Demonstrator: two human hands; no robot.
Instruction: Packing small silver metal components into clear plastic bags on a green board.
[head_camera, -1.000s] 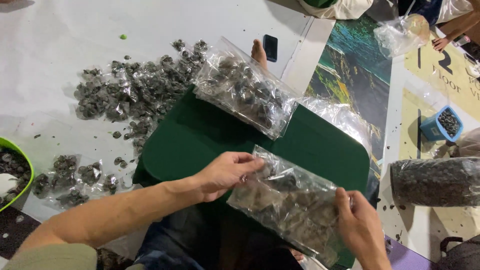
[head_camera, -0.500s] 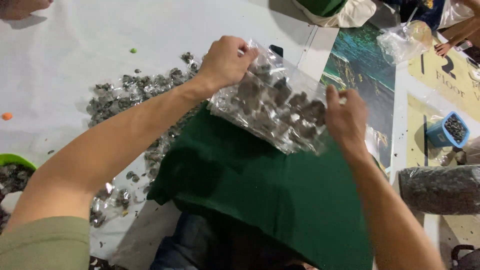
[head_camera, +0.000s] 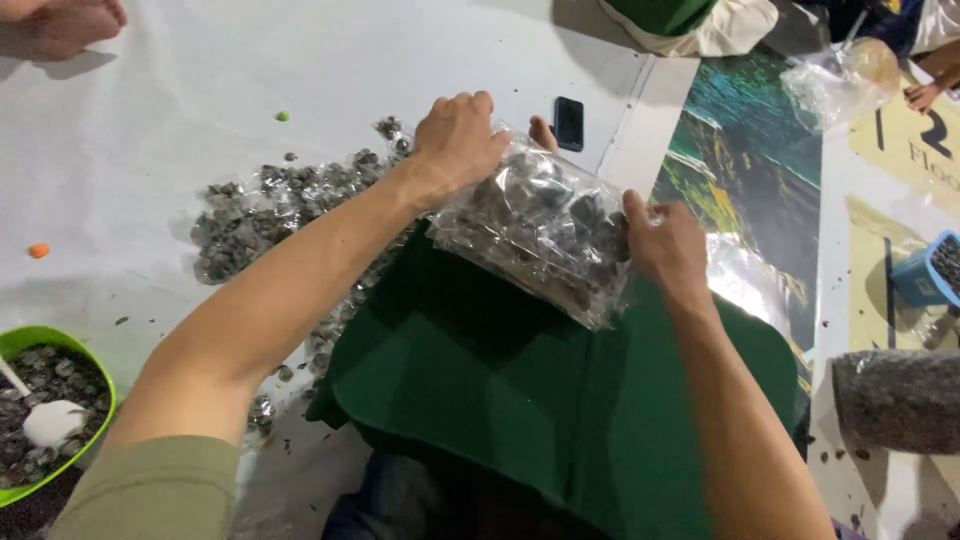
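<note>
Both of my hands hold a clear plastic bag (head_camera: 540, 235) packed with small dark wrapped pieces. My left hand (head_camera: 458, 140) grips its far left end, and my right hand (head_camera: 668, 250) grips its right end. The bag rests at the far edge of a dark green cloth (head_camera: 520, 400) spread over my lap. Whether another bag lies underneath it is hidden.
Loose dark wrapped pieces (head_camera: 270, 205) are heaped on the white sheet at left. A green bowl (head_camera: 45, 340) with pieces and a white scoop sits at lower left. A black phone (head_camera: 569, 122), a blue tub (head_camera: 925, 270), a long filled bag (head_camera: 895, 400) and other people's hands lie around.
I lifted the bag from near my lap and carried it forward to the far edge of the green cloth. Both arms stretched out; the bag settled a little lower than half a second ago.
</note>
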